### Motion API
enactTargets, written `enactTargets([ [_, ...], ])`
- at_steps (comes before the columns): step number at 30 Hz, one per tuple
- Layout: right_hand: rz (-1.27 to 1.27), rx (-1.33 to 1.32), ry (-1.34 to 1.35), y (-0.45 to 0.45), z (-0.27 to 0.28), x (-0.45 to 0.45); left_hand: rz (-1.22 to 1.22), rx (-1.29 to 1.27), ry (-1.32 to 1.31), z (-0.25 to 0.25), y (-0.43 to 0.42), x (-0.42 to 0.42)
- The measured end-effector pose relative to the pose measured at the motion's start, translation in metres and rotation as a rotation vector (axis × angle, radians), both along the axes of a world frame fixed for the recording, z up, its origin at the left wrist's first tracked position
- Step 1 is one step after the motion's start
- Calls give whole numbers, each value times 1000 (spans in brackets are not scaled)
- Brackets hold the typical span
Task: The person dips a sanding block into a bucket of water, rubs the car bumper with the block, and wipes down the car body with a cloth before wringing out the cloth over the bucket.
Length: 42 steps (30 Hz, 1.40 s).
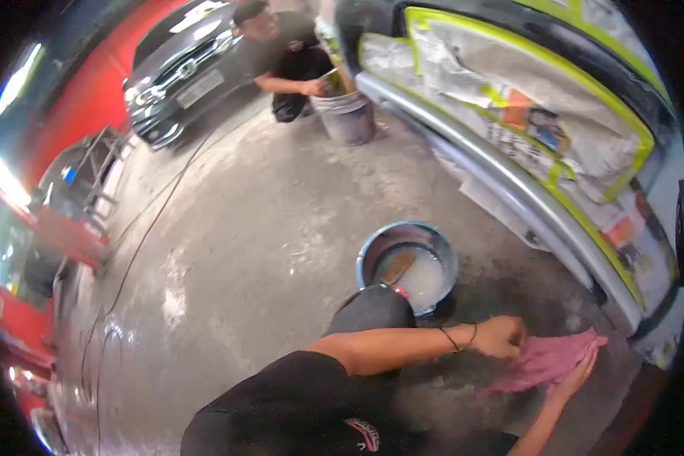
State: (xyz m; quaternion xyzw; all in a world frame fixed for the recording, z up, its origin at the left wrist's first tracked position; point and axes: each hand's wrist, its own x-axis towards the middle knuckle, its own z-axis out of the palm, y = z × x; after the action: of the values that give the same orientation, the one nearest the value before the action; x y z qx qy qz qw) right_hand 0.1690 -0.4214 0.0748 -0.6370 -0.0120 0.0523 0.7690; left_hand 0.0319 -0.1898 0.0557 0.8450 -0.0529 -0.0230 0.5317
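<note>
A pink cloth [547, 361] is stretched between my two hands, low on the right. My left hand [501, 337], with dark bands at the wrist, is closed on the cloth's left end. At the other end, my right hand [577, 374] grips the edge, its fingers lying along the fabric. Beyond my knee stands a blue-rimmed bucket [366, 254] of cloudy, sudsy water. A brownish sponge-like thing [397, 266] sits in it.
To the right is a car's side, with a silver sill [501, 167] and masking paper [456, 61] edged in yellow-green tape. Further off, another person [289, 53] crouches at a grey bucket [347, 121]. A dark car [186, 68] is parked behind; a cable [148, 243] crosses the floor.
</note>
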Motion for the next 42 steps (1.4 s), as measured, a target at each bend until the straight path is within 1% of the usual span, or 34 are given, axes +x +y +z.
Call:
enactTargets([
  [1, 62, -147, -47, 9, 3, -15, 23, -1, 14, -1, -7, -9],
  [2, 114, -290, -101, 16, 4, -25, 57, -232, -28, 1, -17, -16],
  [3, 356, -188, -78, 23, -7, -32, 91, -464, -78, 3, -21, -21],
  [4, 368, -188, -76, 31, -9, -39, 103, -465, -78, 4, -18, -20],
  [6, 705, -432, -181, 35, -8, -53, -250, -499, -83, 4, -19, -7],
  [7, 706, -439, -173, 39, 10, -61, -239, -421, -186, 11, -15, -6],
  [8, 706, -155, 1, 45, 37, -66, -242, -427, -182, 20, -7, -8],
  [9, 684, 132, 167, 51, 53, -65, -175, -256, -86, 30, 3, -12],
  [10, 660, 131, 156, 52, 55, -61, -124, -81, 1, 38, 6, -16],
  [11, 509, 193, 159, 50, 55, -53, -137, -170, -197, 41, 11, -20],
  [12, 350, 255, 149, 44, 58, -43, -98, -80, -194, 29, 14, -20],
  [13, 256, 207, 282, 34, 57, -36, -57, 8, -195, 17, 15, -19],
  [14, 216, 210, 253, 31, 59, -35, -62, 40, -122, 22, 19, -19],
  [16, 419, 51, 44, 44, 62, -40, -56, 71, -50, 35, 23, -15],
  [18, 773, -49, -104, 67, 69, -61, 157, -197, 306, 47, 16, -16],
  [19, 751, -221, -436, 84, 67, -72, 52, -656, 194, 10, 3, -21],
  [20, 702, -393, -772, 99, 70, -81, 36, -649, 193, 7, -14, -31],
  [22, 627, -457, -784, 108, 87, -94, 79, -1208, 373, 6, -37, -49],
  [23, 569, -524, -781, 110, 96, -99, 64, -1199, 376, 0, -45, -60],
  [25, 500, -561, -828, 111, 114, -108, 333, -1418, 512, -11, -52, -87],
  [26, 448, -592, -874, 109, 118, -113, 324, -1408, 521, -13, -53, -102],
  [28, 438, -592, -905, 108, 110, -127, 444, -1465, 396, -12, -52, -128],
  [30, 969, -294, -799, 110, 107, -144, 485, -1511, 267, -15, -53, -136],
  [31, 972, -288, -804, 108, 95, -147, 198, -1751, -25, -20, -54, -138],
  [32, 1184, -137, -415, 109, 80, -150, -118, -1940, -334, -17, -53, -137],
  [33, 1361, 13, -8, 110, 69, -150, -121, -1932, -345, -15, -52, -135],
  [34, 1366, 14, -10, 110, 68, -141, -72, -1920, -312, -8, -49, -131],
  [36, 1411, 432, 644, 105, 69, -114, 24, -1892, -235, 5, -42, -125],
  [37, 1461, 446, 552, 97, 74, -108, 81, -1934, -207, -3, -32, -121],
  [38, 1457, 448, 549, 89, 72, -101, 336, -1752, -165, 42, -28, -119],
  [39, 1385, 235, 322, 83, 69, -93, 574, -1552, -128, 95, -14, -111],
  [40, 1295, 27, 104, 78, 65, -87, 690, -1322, -495, 107, 6, -99],
  [41, 1177, -151, 67, 75, 60, -84, 594, -1043, -650, 137, 32, -98],
  [42, 1189, -149, 72, 73, 44, -81, 570, -956, -770, 126, 93, -78],
])
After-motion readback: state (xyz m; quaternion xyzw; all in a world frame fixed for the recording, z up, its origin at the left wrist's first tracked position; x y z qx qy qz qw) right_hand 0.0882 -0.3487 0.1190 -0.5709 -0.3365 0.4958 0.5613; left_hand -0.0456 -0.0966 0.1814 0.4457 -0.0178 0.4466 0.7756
